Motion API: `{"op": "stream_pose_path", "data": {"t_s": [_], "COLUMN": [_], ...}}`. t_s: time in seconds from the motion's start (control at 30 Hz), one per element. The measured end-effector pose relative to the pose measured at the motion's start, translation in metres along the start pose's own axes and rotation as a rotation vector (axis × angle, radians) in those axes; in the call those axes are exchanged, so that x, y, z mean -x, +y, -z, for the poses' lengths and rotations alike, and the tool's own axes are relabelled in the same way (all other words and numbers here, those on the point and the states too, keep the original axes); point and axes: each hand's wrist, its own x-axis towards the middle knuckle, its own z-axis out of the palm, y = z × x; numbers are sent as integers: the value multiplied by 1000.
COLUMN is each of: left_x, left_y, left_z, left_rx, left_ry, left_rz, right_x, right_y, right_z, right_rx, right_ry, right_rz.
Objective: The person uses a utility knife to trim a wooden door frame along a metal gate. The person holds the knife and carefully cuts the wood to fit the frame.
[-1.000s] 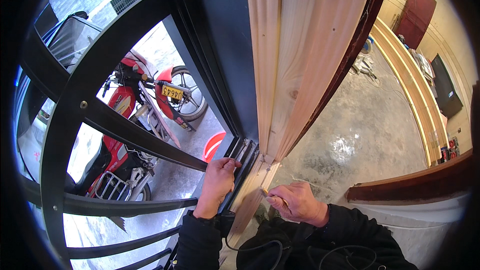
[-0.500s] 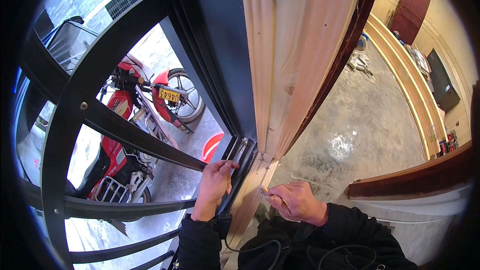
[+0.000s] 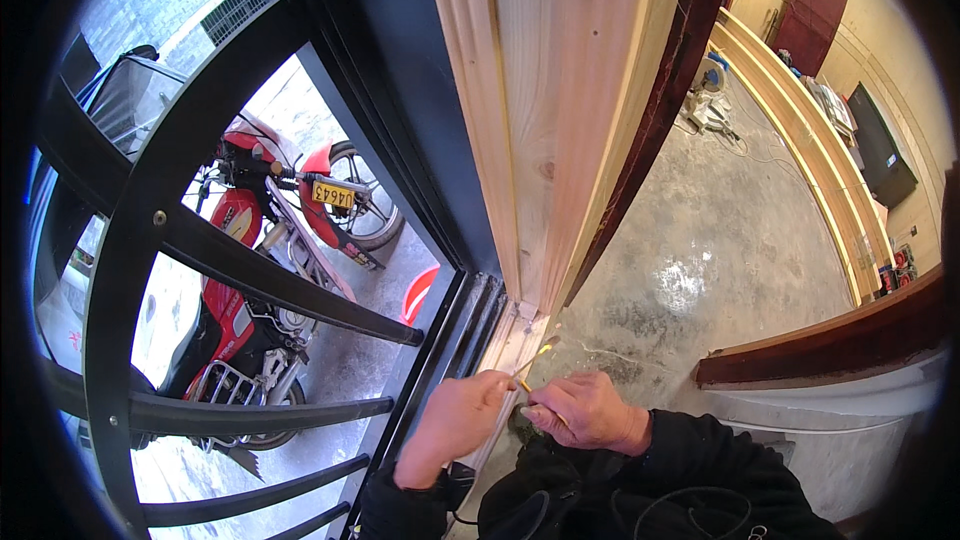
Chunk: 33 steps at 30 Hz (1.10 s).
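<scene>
My left hand is closed, its fingertips pinched over the light wooden sill. From those fingertips a thin yellowish piece with a darker tip slants up and to the right; I cannot make out its kind. Just to the right, my right hand is closed round a slim yellow-handled tool, whose end points toward the left fingertips. Most of its handle is hidden in my fist. Ahead of both hands rises a bare wooden door frame, set against a dark metal frame.
A black barred gate fills the left, with a red motorcycle behind it. On the right are a concrete floor, long wooden boards along the wall, a power tool and a dark red wooden edge.
My left hand has left the dark metal track and come back and right, beside my right hand. The yellowish piece with the darker tip now shows between them. My right hand has hardly moved.
</scene>
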Motion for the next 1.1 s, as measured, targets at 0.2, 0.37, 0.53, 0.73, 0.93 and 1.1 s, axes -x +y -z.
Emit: {"op": "stream_pose_path", "data": {"t_s": [0.2, 0.37, 0.53, 0.73, 0.93, 1.1], "left_x": [10, 11, -2, -16, -44, -68], "left_y": [10, -14, -29, -31, -33, -34], "left_z": [5, 13, 7, 0, -15, -16], "left_rx": [-99, -88, -186, -203, -188, 203], "left_ry": [127, 308, 363, 344, 413, 296], "left_rz": [78, 228, 291, 289, 180, 348], "right_x": [3, 1, 0, 1, -1, -3], "right_y": [-5, -5, -4, -3, -3, -3], "right_z": [-4, -4, -8, -7, -4, -2], "right_rx": [23, -7, -3, 6, 30, 5], "right_ry": [-20, 12, 5, 0, -11, -12], "right_rz": [28, 49, 61, 57, 60, 59]}}
